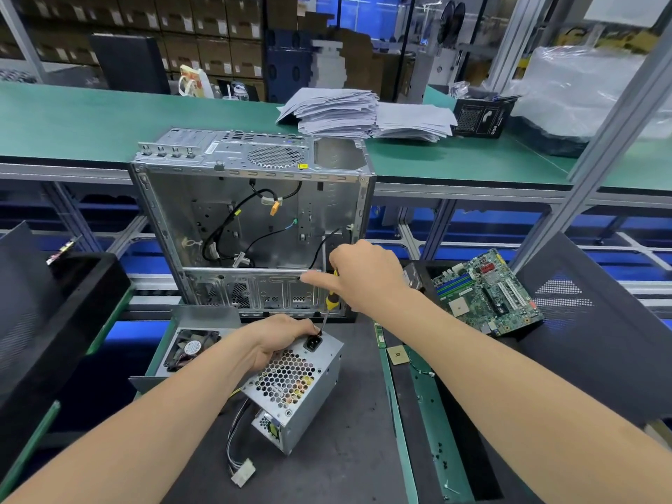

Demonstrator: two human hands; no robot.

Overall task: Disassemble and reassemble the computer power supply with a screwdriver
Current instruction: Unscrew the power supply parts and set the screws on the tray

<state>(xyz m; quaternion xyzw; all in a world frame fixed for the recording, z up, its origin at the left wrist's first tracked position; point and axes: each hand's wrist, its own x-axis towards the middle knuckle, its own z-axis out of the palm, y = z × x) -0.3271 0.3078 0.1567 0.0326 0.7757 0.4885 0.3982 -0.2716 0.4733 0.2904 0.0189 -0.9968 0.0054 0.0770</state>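
Dark worktop (345, 449) is carrying everything, and a green rear worktop (109, 118) is running behind it. Open computer case (251, 212) is standing upright at the back of the dark worktop, stripped inside, with loose black cables hanging in it. Black perforated side panel (589, 314) is leaning at the right. Black tray (72, 285) is sitting at the left. Paper stacks (334, 110) are lying on the green rear worktop. Motherboard (487, 292) is lying tilted right of the case, well apart from the power supply. Power supply (298, 380) is sitting on the dark worktop just in front of the case, honeycomb grille facing up and tilted toward the camera, wire bundle trailing out below. Metal cover with a fan (192, 347) is lying just left of it. Left hand (280, 336) is gripping the power supply's top edge, fingers curling over it beside the black socket (312, 344). Right hand (363, 274) is gripping the screwdriver (331, 301) handle from above, index finger sticking out to the left. The screwdriver is standing nearly upright, yellow-black handle up, tip touching the power supply's top corner right by the socket. White connector (243, 472) is lying at the wire ends near the front edge. Small square chip (396, 355) is lying right of the power supply.
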